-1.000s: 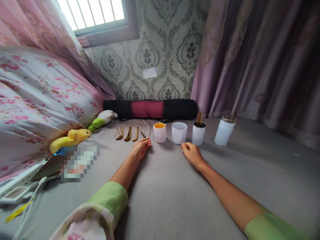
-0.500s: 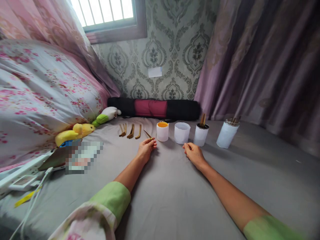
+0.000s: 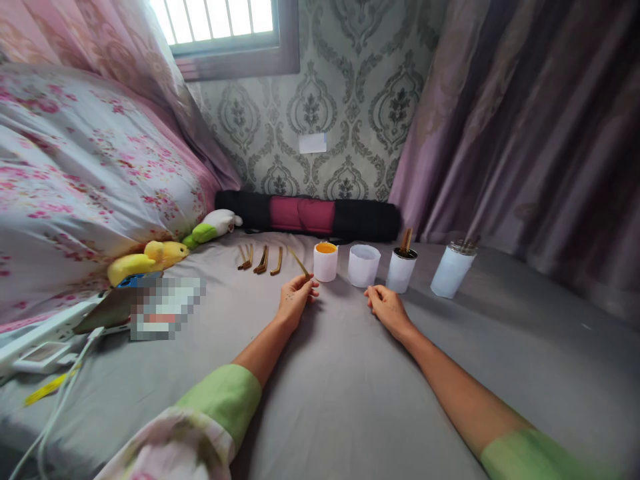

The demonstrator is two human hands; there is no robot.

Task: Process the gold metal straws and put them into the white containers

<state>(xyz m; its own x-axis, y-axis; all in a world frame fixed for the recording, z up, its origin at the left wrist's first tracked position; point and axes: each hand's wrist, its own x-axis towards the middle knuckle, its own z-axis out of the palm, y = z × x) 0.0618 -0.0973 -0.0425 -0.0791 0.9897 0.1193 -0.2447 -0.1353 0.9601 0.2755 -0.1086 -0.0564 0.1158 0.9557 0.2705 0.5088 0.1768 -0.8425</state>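
Observation:
My left hand (image 3: 296, 300) pinches the lower end of a thin gold-coloured stick (image 3: 299, 262), its free end pointing up and to the left. Just beyond that hand stands a white-wrapped cup (image 3: 325, 265) with an orange inside. My right hand (image 3: 386, 307) rests on the bed with fingers curled closed, nothing showing in them. It lies in front of a translucent white cup (image 3: 364, 267) and near a white-wrapped can (image 3: 401, 272) holding several gold sticks (image 3: 407, 239). Left of my left hand lie small groups of bent gold sticks (image 3: 261, 260).
Another white-wrapped can (image 3: 453, 270) with dark sticks leans at the right. A black and maroon roll (image 3: 303, 215) lies along the wall. Plush toys (image 3: 150, 262), a blurred flat item (image 3: 167, 310), a power strip (image 3: 55, 337) and white cables (image 3: 65, 403) are on the left.
The stick in my left hand has turned more upright and more of it shows. My left hand has shifted slightly right; my right hand has stayed in place.

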